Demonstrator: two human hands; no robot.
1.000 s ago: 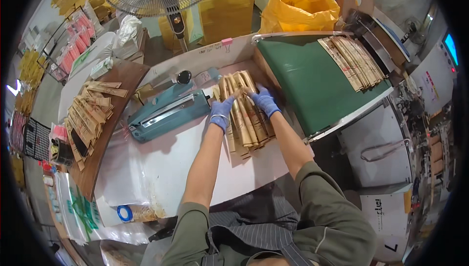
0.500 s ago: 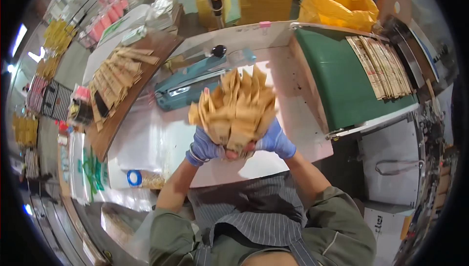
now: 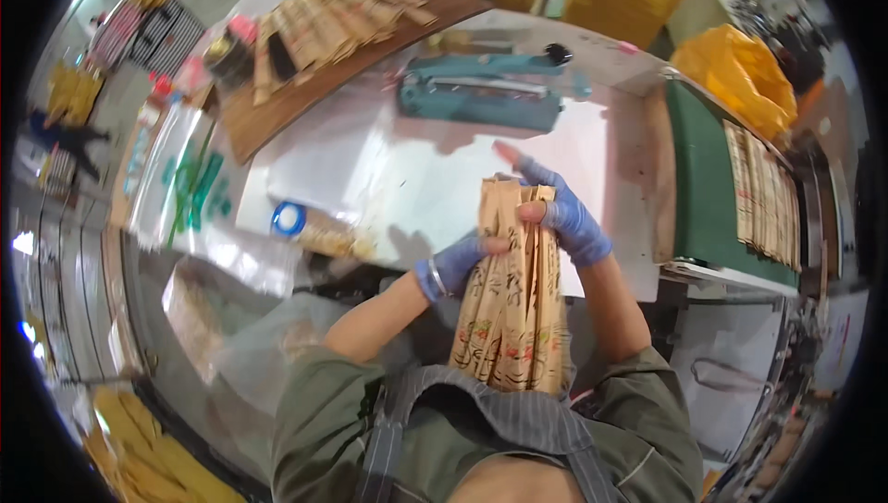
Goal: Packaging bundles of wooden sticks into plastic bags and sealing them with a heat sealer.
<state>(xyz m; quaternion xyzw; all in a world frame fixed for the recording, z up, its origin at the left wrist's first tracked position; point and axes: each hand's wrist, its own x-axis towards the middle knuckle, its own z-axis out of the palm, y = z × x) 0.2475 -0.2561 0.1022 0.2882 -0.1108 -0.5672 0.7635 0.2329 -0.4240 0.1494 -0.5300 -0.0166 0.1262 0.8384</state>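
Observation:
A bundle of long, narrow brown paper packets (image 3: 507,295) with dark print and red marks stands in front of my apron, top ends pointing away from me. My left hand (image 3: 456,264), in a blue fingerless glove, grips the bundle's left side with the thumb across its front. At the top right my right hand (image 3: 572,224), gloved alike, presses its thumb on the packets' upper ends. One of its fingers stretches out past the top, and the rest are partly hidden behind the bundle. Beyond the hands, a teal bag sealer (image 3: 481,94) lies on the white worktable (image 3: 435,170).
More brown packets (image 3: 324,27) fan out on a brown board (image 3: 277,101) at the far left. Another row of packets (image 3: 763,193) lies on a green surface (image 3: 700,170) at right. A blue-lidded jar (image 3: 310,226) lies at left; a yellow bag (image 3: 735,78) stands far right.
The bundle has come down toward my body and tilted, so its long printed sides show instead of its ends. Both hands moved nearer its top, and the whole view has turned leftward.

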